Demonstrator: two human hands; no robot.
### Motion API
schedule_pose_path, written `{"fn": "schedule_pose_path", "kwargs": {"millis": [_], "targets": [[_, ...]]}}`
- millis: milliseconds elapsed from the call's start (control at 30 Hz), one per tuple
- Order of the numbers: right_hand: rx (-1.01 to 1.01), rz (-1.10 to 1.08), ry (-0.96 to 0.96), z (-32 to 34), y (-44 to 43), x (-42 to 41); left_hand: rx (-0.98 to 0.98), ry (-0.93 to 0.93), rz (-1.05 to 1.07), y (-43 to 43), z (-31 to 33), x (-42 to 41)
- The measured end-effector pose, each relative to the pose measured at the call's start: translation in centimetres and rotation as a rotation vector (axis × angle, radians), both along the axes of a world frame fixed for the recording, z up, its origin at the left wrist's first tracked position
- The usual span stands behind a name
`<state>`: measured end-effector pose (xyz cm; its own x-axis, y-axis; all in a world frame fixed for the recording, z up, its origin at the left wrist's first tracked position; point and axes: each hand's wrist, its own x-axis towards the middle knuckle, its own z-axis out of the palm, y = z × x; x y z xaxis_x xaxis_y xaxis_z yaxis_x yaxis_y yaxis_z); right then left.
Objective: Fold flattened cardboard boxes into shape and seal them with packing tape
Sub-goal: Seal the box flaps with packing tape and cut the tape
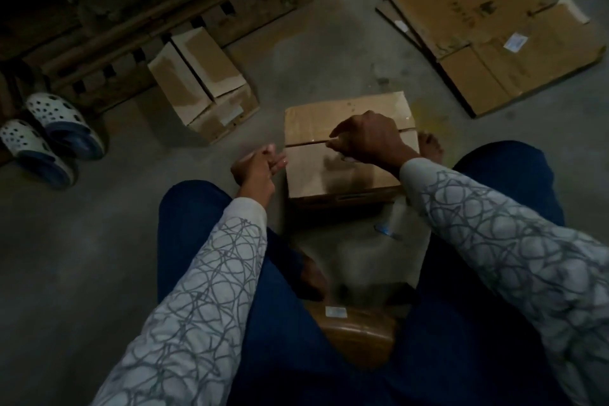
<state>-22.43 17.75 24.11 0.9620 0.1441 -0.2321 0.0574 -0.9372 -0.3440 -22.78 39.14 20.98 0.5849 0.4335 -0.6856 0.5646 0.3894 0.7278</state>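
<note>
Where the dim light reaches it, the folded cardboard box shows plain brown corrugated board, squarish, its two top flaps closed along a dark centre seam with a glossy sheen across them; it stands on the floor between the person's knees. A second made-up box with shiny taped flaps lies farther off to the left, and flattened cardboard sheets, one bearing handwritten lettering, are stacked at upper right. The floor is bare grey concrete, scuffed and blotchy. A wooden pallet occupies the dark upper left, with a pair of perforated white clogs beside it. Both arms wear pale sleeves printed with looping grey lines, above blue trousers. The right hand hovers palm-down over the seam, its grip narrow, thumb and forefinger pinched together at the seam line; what they hold cannot be made out. The left hand sits just beside the box's left edge, fingers curled into a loose fist; whether it holds anything cannot be told.
</note>
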Motion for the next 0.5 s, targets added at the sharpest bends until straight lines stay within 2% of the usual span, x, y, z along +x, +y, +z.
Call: {"fn": "schedule_pose_path", "kwargs": {"millis": [233, 367, 500], "targets": [[-0.130, -0.131, 0.163, -5.0, 3.4, 5.1, 0.078, 0.067, 0.058, 1.0, -5.6, 3.8], [-0.181, -0.124, 0.169, -5.7, 4.7, 6.4, 0.096, 0.096, 0.089, 1.2, -7.7, 4.8], [-0.209, -0.130, 0.173, -5.6, 5.1, 6.5, 0.157, 0.039, 0.049, 1.1, -8.7, 4.9]]}}
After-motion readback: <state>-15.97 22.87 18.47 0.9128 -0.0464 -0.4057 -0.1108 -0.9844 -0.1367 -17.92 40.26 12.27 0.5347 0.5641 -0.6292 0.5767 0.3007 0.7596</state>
